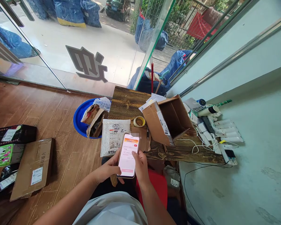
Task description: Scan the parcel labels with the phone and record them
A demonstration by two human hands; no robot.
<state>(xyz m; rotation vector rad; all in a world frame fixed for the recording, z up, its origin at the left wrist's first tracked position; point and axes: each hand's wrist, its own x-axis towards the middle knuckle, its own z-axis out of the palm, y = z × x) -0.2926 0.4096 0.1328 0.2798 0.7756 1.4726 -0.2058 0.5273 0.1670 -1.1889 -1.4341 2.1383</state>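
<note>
Both hands share the grip on one phone (128,155): the left hand (107,170) cradles its lower left edge with fingers curled behind, and the right hand (140,165) closes round the right edge, thumb resting on the lit screen. It sits upright just above the lap, near the front edge of the bench (128,103). I judge the phone light, rigid and smooth, its glass fragile, so holding it by the side rails suits it best. On the bench lie one white padded mailer (113,136), one tape roll (139,121) and one open cardboard box (170,120); white tubes (227,131) beside it number perhaps five.
</note>
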